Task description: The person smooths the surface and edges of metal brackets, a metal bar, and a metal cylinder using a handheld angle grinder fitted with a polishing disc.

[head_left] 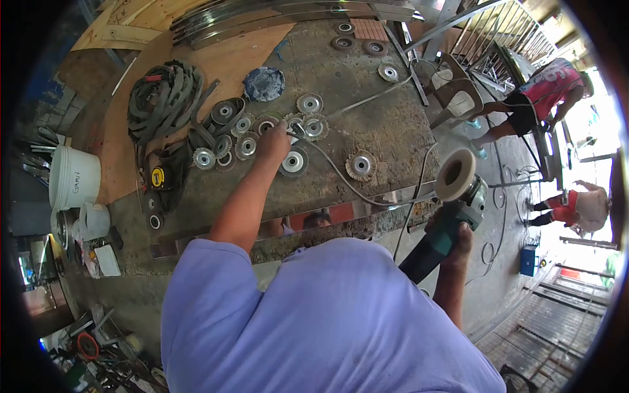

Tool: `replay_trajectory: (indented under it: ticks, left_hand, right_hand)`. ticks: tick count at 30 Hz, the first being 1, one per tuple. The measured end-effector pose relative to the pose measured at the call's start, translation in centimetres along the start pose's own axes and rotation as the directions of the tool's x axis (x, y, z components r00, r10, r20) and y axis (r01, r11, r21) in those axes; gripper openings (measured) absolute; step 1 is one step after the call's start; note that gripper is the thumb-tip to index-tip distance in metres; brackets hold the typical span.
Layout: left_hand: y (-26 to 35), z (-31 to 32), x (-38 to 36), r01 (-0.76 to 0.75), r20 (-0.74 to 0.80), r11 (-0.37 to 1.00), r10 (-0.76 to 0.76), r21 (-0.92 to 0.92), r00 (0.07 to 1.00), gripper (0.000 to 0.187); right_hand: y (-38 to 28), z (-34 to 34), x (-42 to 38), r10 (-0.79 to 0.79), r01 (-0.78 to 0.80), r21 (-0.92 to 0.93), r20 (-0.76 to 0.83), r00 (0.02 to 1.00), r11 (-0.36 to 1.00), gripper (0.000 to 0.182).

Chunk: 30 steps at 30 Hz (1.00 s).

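Observation:
My right hand point(458, 243) is wrapped round the green-and-black body of an angle grinder point(440, 237), held up at the right. A thick pale polishing wheel point(466, 188) is fitted on its head. My left hand point(277, 141) reaches over the table among several flap discs point(247, 145), its fingers closed by a small shiny metal piece that I cannot make out. Just below that hand lies a dark disc with a silver hub point(293, 161). A worn, frayed disc point(360, 165) sits apart to the right. A grey cord point(337, 175) runs from near my left hand across the table.
Coiled dark belts point(164, 105), a yellow tape measure point(158, 177) and a white bucket point(80, 175) are at the left. A shiny metal strip point(275, 228) lies along the near table edge. Two people point(550, 92) work at the right, with cables point(501, 223) on the floor.

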<state>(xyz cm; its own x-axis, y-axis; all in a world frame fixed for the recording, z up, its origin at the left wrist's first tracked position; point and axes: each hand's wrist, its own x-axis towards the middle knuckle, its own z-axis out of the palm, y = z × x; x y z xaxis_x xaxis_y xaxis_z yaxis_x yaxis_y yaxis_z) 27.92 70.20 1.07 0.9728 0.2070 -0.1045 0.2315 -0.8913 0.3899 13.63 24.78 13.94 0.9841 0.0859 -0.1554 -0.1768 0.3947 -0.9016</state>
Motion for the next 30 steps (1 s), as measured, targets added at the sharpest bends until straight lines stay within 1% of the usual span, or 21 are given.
replay_trajectory:
  ticks: [2,5,8,10,12,13,14,16,18,19,20,21,22,23,24,25,26,27,28,29,30]
  left_hand:
    - [-0.2,0.1,-0.1,0.01,-0.021,1.0,-0.01,-0.016,1.0,0.038]
    - [-2.5,0.0,1.2,-0.021,-0.003,0.986,0.021,-0.163,1.0,0.035]
    - [-4.5,1.5,1.1,0.115,0.031,0.89,-0.113,-0.442,0.993,0.032]
    - [-3.5,1.8,-0.4,0.119,-0.1,0.869,-0.188,-0.48,0.977,0.034]
    - [-0.3,1.2,-3.2,0.165,-0.199,0.863,-0.289,-0.477,0.936,0.036]
    - [-0.8,2.7,-3.0,0.113,-0.254,0.832,-0.291,-0.544,0.923,0.04]
    - [-1.3,4.1,-2.7,0.161,-0.296,0.896,-0.3,-0.414,0.907,0.042]
    - [-0.3,5.7,-1.8,0.247,-0.38,0.958,-0.284,-0.143,0.881,0.047]
    - [-1.3,5.2,0.1,0.271,-0.125,0.955,-0.286,-0.119,0.95,0.057]
    - [-1.2,4.2,0.4,0.297,-0.035,0.94,-0.306,-0.17,0.951,0.058]
    - [-3.5,5.8,1.8,0.038,0.049,0.997,-0.042,0.069,0.998,0.05]
    - [-5.7,7.5,3.3,-0.254,0.129,0.931,0.227,0.263,0.965,0.043]
    - [-7.9,9.1,3.4,-0.351,0.016,0.849,0.376,0.395,0.926,0.039]
    - [-11.2,12.2,4.2,-0.342,-0.303,0.902,0.415,0.264,0.858,0.04]
    - [-13.5,13.6,5.5,-0.192,-0.098,0.864,0.266,0.465,0.959,0.042]
    - [-12.1,11.5,4.6,-0.042,-0.182,0.997,0.054,0.068,0.982,0.043]
    - [-10.5,9.1,3.5,0.06,-0.257,0.931,-0.161,-0.36,0.953,0.043]
    - [-9.6,8.4,4.4,-0.033,-0.256,0.963,-0.037,-0.267,0.966,0.044]
    - [-9.4,8.1,4.0,-0.112,-0.245,0.978,0.067,-0.176,0.967,0.045]
    - [-8.9,6.7,2.4,-0.168,-0.231,0.982,0.145,-0.083,0.962,0.045]
    - [-8.3,5.7,1.6,-0.205,-0.118,0.968,0.189,-0.143,0.975,0.048]
  right_hand:
    - [-0.6,0.4,0.6,0.002,-0.002,-0.007,0.035,0.999,1.0,0.074]
    - [-1.6,0.7,0.9,-0.018,0.019,-0.037,0.046,0.999,0.999,0.074]
    - [-1.8,0.8,0.6,-0.048,0.051,-0.038,0.056,0.997,0.998,0.074]
    - [-1.5,0.7,0.5,-0.037,0.038,-0.034,0.033,0.999,0.999,0.074]
    - [-1.2,1.1,0.7,-0.026,0.026,-0.021,0.007,1.0,0.999,0.074]
    - [-1.3,1.3,0.7,-0.022,0.021,-0.013,-0.015,1.0,1.0,0.073]
    - [-1.3,1.6,0.8,-0.021,0.021,-0.006,-0.04,0.999,1.0,0.072]
    - [-1.7,1.9,0.9,-0.015,0.015,-0.031,-0.002,1.0,0.999,0.071]
    - [-2.2,2.1,0.5,0.004,-0.006,-0.042,-0.03,1.0,0.999,0.068]
    - [-2.7,1.9,0.6,0.023,-0.024,-0.108,-0.015,1.0,0.994,0.069]
    - [-3.0,1.8,0.2,0.047,-0.055,-0.136,-0.058,0.997,0.989,0.07]
    - [-3.5,2.9,0.0,-0.02,0.007,-0.15,-0.089,0.996,0.989,0.07]
    - [-2.7,2.0,-0.2,0.001,-0.009,-0.138,-0.058,0.998,0.99,0.069]
    - [-3.2,2.2,0.0,0.029,-0.031,-0.156,-0.013,0.999,0.987,0.078]
    - [-1.3,1.0,0.6,-0.045,0.037,-0.17,-0.048,0.998,0.985,0.088]
    - [-0.9,0.5,1.1,-0.016,0.011,-0.159,-0.027,1.0,0.987,0.094]
    - [-0.9,0.2,1.7,-0.028,0.021,-0.137,-0.049,0.998,0.99,0.094]
    - [-0.5,0.3,1.9,-0.018,0.012,-0.112,-0.056,0.998,0.994,0.094]
    - [-0.2,0.3,1.7,0.005,-0.01,-0.093,-0.048,0.999,0.996,0.093]
    - [-1.2,0.9,1.6,-0.01,0.002,-0.107,-0.069,0.998,0.994,0.091]
    - [-1.9,1.1,1.7,-0.04,0.024,-0.163,-0.095,0.995,0.986,0.089]
